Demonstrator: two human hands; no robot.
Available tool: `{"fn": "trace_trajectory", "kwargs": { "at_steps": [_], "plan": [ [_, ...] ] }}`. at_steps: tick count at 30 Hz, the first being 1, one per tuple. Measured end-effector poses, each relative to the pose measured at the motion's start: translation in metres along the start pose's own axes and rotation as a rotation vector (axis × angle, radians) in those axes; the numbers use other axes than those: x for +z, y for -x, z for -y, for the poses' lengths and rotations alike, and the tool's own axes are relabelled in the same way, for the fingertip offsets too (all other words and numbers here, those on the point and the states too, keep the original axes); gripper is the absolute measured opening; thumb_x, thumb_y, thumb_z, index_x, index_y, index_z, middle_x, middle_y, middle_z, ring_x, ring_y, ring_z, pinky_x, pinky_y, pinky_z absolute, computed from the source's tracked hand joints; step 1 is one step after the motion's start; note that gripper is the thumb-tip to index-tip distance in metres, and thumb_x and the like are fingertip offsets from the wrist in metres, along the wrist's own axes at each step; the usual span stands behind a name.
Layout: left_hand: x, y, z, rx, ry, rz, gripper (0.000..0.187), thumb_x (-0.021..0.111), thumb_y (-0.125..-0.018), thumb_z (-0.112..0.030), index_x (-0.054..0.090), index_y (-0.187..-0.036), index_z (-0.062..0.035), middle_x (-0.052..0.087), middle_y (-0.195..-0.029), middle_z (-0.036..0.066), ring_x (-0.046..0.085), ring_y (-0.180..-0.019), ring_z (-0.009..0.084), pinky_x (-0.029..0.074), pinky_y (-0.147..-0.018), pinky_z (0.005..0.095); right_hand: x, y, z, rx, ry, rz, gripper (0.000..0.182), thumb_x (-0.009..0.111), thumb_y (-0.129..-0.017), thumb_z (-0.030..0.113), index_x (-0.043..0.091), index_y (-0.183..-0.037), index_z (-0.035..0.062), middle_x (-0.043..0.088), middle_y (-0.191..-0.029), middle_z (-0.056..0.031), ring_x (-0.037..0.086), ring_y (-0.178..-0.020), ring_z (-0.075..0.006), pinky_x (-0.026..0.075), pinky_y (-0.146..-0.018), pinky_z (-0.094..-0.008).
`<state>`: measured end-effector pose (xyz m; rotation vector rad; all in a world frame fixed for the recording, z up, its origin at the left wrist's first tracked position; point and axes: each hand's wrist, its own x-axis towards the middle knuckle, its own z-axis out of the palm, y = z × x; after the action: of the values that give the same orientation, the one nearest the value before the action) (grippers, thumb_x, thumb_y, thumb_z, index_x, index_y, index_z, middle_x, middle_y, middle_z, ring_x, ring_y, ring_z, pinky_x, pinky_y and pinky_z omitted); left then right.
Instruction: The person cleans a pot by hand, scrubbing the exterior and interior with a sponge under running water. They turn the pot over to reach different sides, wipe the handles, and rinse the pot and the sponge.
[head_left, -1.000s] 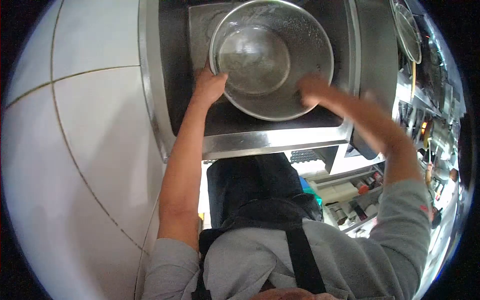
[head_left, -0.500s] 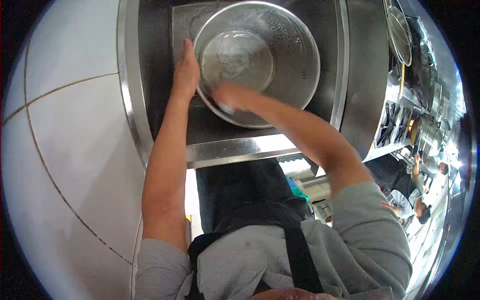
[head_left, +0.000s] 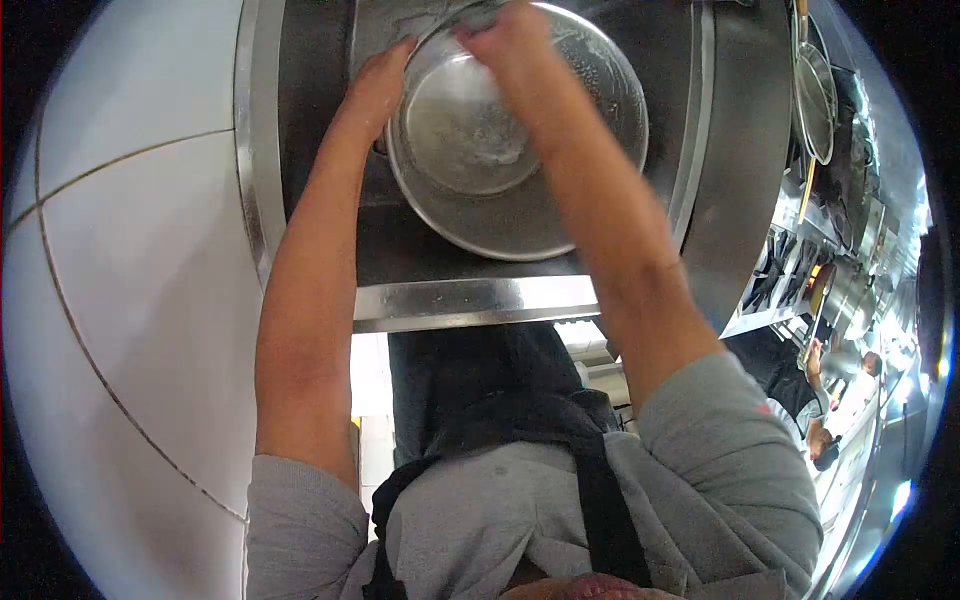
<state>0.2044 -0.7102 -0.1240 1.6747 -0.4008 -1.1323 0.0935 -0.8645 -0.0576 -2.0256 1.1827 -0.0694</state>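
Note:
A large round metal bowl (head_left: 480,215) sits in the sink, its inside wet, with a cloudy whitish film on the bottom. My left hand (head_left: 382,82) is closed on the bowl's left rim. Inside the far side of the bowl, my right hand (head_left: 508,40) is curled against the wall near the rim. Its fingers are bent and slightly blurred, and whatever lies under them cannot be made out.
The metal sink edge (head_left: 470,300) runs between my body and the bowl. White wall tiles (head_left: 140,290) rise on the left. At right, a strainer (head_left: 815,105) hangs beside a stove area, and a co-worker (head_left: 815,430) stands farther off.
My right hand has swept from the near left side of the bowl to its far rim. My left hand has slid a little farther up the rim, and the bowl has shifted slightly.

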Motion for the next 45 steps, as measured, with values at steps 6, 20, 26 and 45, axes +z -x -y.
{"fn": "trace_trajectory", "kwargs": {
  "at_steps": [6,20,26,45],
  "plan": [
    [-0.002,-0.002,-0.017,-0.064,-0.163,-0.033,0.066,0.044,-0.104,-0.052,0.062,-0.136,0.0034,0.064,-0.134,0.03,0.06,-0.129,0.0389,0.041,-0.11,0.0447,0.039,0.004,-0.02,-0.333,0.79,-0.081,0.017,0.075,-0.081,0.016,0.075,-0.093,0.004,0.072,-0.094,-0.0178,0.068,-0.097,-0.0318,0.052,-0.096,-0.0432],
    [0.008,0.035,-0.067,-0.125,-0.256,0.035,0.048,0.057,-0.105,-0.041,0.071,-0.126,-0.0004,0.075,-0.113,0.015,0.069,-0.102,0.0257,0.052,-0.093,0.0391,-0.087,-0.007,-0.135,-0.745,1.244,0.506,0.035,0.05,-0.102,0.022,0.055,-0.132,0.0039,0.051,-0.148,-0.0127,0.042,-0.141,-0.0285,0.034,-0.12,-0.0445],
    [0.009,0.035,-0.055,-0.01,-0.105,-0.022,0.045,0.062,-0.103,-0.041,0.074,-0.119,0.0,0.075,-0.102,0.009,0.068,-0.093,0.0187,0.053,-0.086,0.0347,0.128,0.109,-0.104,-0.104,0.303,0.413,0.03,0.048,-0.1,0.015,0.067,-0.116,-0.0013,0.066,-0.117,-0.0262,0.061,-0.115,-0.0448,0.046,-0.103,-0.055],
    [0.003,0.017,-0.029,0.09,-0.391,-0.084,0.049,0.069,-0.095,-0.05,0.076,-0.124,-0.0116,0.077,-0.108,0.013,0.073,-0.098,0.0217,0.055,-0.09,0.0387,0.053,0.047,-0.286,-0.108,0.543,0.612,0.06,0.052,-0.103,0.019,0.036,-0.158,0.0021,0.039,-0.162,-0.0203,0.036,-0.15,-0.0366,0.023,-0.127,-0.0468]
  ]
}}
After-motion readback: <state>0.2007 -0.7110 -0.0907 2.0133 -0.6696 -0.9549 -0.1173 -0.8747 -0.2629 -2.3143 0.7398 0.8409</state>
